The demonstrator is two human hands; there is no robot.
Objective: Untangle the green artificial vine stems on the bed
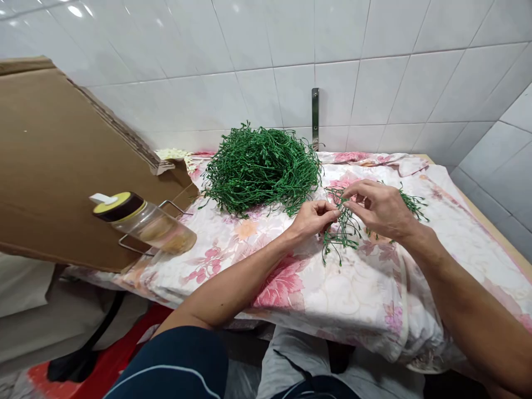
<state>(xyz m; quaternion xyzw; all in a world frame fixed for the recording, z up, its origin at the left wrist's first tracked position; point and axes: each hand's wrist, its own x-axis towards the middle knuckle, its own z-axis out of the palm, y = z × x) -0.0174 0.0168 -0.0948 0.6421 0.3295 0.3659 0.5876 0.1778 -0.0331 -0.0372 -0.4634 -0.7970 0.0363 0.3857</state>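
My left hand [312,219] is closed in a pinch on a small bunch of green sprigs [341,235], thin stems with little bud-like tips. Facing it, my right hand [382,210] pinches the same bunch near its top, thumb and fingertips almost touching those of the left. Some stems hang down onto the cloth below the fingers. More green sprigs [411,204] stick out on the far side of my right hand, partly hidden by it. Behind my left hand rises a big tangled heap of green sprigs [264,166].
A floral tablecloth [332,293] covers the table. On the left, a clear bottle [153,224] with a dark and yellow lid leans in a wire holder, beside a large cardboard box [62,166]. White tiled wall [249,44] with a metal bracket [315,119] closes off the back.
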